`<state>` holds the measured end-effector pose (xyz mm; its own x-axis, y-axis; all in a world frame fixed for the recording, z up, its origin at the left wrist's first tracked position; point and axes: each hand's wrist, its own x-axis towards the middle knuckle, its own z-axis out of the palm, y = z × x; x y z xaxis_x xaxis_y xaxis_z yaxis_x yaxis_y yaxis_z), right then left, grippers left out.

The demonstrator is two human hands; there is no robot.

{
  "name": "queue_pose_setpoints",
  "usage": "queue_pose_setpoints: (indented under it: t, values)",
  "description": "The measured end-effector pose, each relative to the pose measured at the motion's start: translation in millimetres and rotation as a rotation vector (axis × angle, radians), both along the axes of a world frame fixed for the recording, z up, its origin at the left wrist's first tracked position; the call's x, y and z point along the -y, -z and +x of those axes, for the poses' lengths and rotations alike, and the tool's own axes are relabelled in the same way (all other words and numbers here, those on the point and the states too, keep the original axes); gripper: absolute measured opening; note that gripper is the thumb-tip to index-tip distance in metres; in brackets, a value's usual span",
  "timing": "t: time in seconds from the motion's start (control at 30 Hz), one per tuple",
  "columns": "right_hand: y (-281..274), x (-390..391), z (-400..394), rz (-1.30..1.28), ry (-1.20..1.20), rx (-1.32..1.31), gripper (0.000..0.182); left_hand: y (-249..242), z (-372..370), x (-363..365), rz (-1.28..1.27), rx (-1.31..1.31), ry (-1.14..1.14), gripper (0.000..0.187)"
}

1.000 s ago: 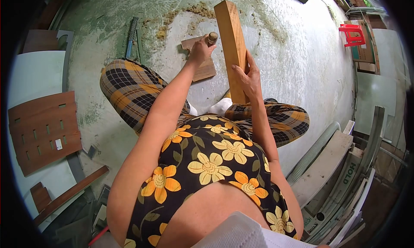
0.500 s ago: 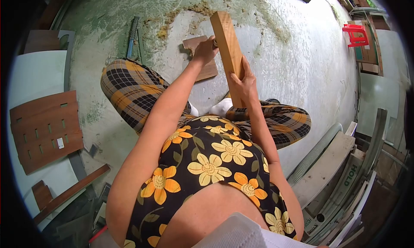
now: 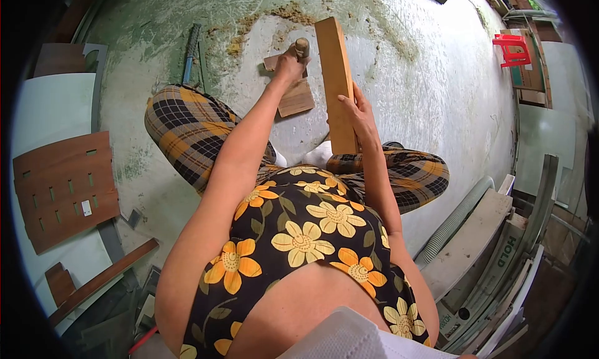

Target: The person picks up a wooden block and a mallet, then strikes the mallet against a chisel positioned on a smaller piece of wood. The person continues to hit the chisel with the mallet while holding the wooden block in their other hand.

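Note:
My left hand (image 3: 291, 67) is closed around a tool with a round wooden handle (image 3: 302, 45). The handle's end points up at me, and the tool's working end is mostly hidden beneath the fist. A long, squared wooden block (image 3: 334, 72) stands tilted in my right hand (image 3: 360, 117), which grips its lower right side with the thumb across the face. The block's lower end rests by my right leg. A gap separates my left hand from the block. Under my left hand, a brown wooden board (image 3: 296, 99) lies on the floor, partly covered by the hand.
Wood shavings (image 3: 290, 12) are scattered over the concrete floor (image 3: 430, 65). A blue-handled tool (image 3: 189, 65) lies beyond my left knee. A slotted brown panel (image 3: 65, 190) is at left. Long boards and a grey hose (image 3: 458, 218) lie at right, with a red stool (image 3: 513, 50) farther off.
My left hand has moved away from the block, to the left, and turned so the handle's round end shows. The block's top has shifted slightly right.

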<state>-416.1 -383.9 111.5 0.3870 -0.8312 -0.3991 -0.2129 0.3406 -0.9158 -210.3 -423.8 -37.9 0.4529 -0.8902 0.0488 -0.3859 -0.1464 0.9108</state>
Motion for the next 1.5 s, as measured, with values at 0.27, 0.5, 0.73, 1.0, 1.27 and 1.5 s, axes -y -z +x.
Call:
queue_pose_setpoints:
  t: [0.27, 0.5, 0.73, 1.0, 1.27, 1.5]
  values:
    - [-15.2, -4.7, 1.5, -0.226, 0.028, -0.084, 0.061, -9.5, -11.6, -7.7, -0.037, 0.026, 0.058, 0.036]
    - [-26.6, -8.7, 5.3, -0.238, -0.001, -0.038, 0.062, -1.1, -13.8, -9.9, -0.197, 0.0, 0.084, 0.032]
    - [-24.4, -8.2, 1.9, -0.281, 0.013, -0.06, 0.065, -4.6, -17.2, -10.8, -0.191, -0.033, 0.084, 0.034]
    - [-23.6, -6.5, -1.5, -0.282, 0.02, -0.073, 0.065, -13.4, -19.1, -12.4, -0.079, -0.041, 0.088, 0.039]
    - [-21.8, -5.9, -0.9, -0.307, 0.018, -0.057, 0.065, -11.8, -18.5, -10.3, -0.076, -0.054, 0.107, 0.041]
    - [-21.1, -7.0, -0.9, -0.276, 0.019, -0.026, 0.064, -14.8, -18.5, -13.5, -0.083, -0.073, 0.105, 0.04]
